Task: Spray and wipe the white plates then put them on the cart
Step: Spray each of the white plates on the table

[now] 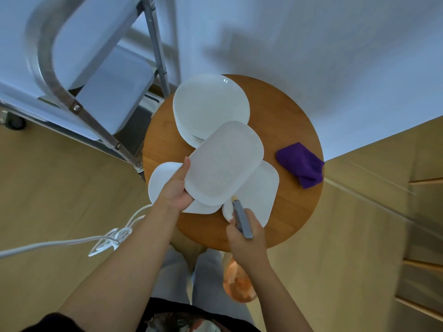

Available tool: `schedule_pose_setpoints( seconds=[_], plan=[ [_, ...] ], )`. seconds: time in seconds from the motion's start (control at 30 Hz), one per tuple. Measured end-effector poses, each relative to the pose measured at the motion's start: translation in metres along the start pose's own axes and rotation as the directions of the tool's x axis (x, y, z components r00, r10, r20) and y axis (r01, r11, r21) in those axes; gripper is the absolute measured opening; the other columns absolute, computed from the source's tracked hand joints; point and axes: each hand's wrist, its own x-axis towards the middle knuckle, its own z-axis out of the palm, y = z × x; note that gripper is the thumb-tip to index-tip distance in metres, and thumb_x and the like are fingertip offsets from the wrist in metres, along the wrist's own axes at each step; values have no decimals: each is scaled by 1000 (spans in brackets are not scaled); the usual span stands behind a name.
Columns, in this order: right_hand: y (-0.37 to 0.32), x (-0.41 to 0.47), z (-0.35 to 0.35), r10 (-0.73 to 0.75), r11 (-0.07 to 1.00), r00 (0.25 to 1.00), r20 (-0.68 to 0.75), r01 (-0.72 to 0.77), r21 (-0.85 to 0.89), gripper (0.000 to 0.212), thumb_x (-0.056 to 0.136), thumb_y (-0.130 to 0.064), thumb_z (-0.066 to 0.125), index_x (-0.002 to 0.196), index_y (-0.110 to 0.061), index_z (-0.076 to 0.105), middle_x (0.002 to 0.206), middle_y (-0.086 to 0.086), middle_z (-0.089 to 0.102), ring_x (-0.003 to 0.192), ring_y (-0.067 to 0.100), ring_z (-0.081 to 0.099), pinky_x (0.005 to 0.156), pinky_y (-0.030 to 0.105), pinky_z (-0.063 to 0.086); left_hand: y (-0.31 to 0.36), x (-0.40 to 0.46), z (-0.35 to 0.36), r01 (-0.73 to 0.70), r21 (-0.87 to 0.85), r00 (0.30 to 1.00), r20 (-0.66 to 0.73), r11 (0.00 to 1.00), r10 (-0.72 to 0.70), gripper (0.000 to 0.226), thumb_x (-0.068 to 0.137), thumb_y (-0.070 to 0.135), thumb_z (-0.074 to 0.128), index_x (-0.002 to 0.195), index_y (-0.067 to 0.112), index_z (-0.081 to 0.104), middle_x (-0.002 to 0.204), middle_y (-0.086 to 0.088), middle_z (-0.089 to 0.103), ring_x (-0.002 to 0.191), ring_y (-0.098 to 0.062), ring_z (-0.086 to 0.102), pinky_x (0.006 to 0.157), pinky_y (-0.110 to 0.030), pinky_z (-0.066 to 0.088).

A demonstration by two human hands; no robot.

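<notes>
round table [287, 130] | left fingers [185, 167] grip rectangular plate [225, 164] | right fingers [233, 227] clasp spray bottle [242, 219]

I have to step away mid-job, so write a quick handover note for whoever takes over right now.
Left hand holds a rectangular plate above the table. Right hand grips the spray bottle, nozzle aimed at that plate.
Cloth lies unused on the table's right side. Round plates are stacked at the back, more rectangular plates below the held one.
No plate visible on the cart yet.
Left: wipe this plate, cart it, repeat.

Plates [211, 109] crowd the table [294, 207]; bare wood beside the cloth [300, 164].
</notes>
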Motion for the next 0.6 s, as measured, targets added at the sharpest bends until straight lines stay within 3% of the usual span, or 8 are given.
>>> schedule_pose_setpoints(
  seconds=[0.17, 0.3, 0.43, 0.6],
  plan=[
    [1, 4, 4, 4, 1000, 993, -121, -6, -11, 28, 83, 0, 57, 68, -21, 47, 59, 1, 42, 51, 10, 37, 44, 12, 35, 13, -11, -30, 53, 65, 993, -106, 997, -45, 30, 84, 33, 66, 110, 19, 64, 100, -8, 74, 89, -26, 72, 64, -41, 59],
    [1, 5, 15, 37, 999, 997, -75, -39, -30, 29, 84, -2, 58, 70, -25, 47, 61, -1, 43, 53, 12, 43, 45, 8, 37, 28, -16, -60, 94, 155, 986, -149, 983, -70, 70, 73, 33, 67, 137, 18, 46, 130, -13, 60, 115, -30, 60, 84, -49, 56],
    [2, -1, 27, 72, 997, 997, -11, -72, 21, 25, 87, -4, 58, 73, -24, 50, 60, -5, 45, 52, -2, 49, 46, 6, 37, 51, -15, -83, 142, 289, 984, -143, 947, -104, 68, 77, 34, 61, 140, 15, 45, 137, -14, 54, 125, -34, 52, 107, -55, 37],
    [6, -10, 39, 119, 991, 993, -1, -119, 66, 27, 87, -2, 56, 70, -21, 48, 57, -5, 41, 45, -2, 43, 44, 8, 35, 74, -5, -87, 231, 516, 955, -284, 825, -89, 50, 82, 35, 67, 125, 11, 59, 122, -11, 65, 111, -31, 62, 102, -51, 44]
  ],
)
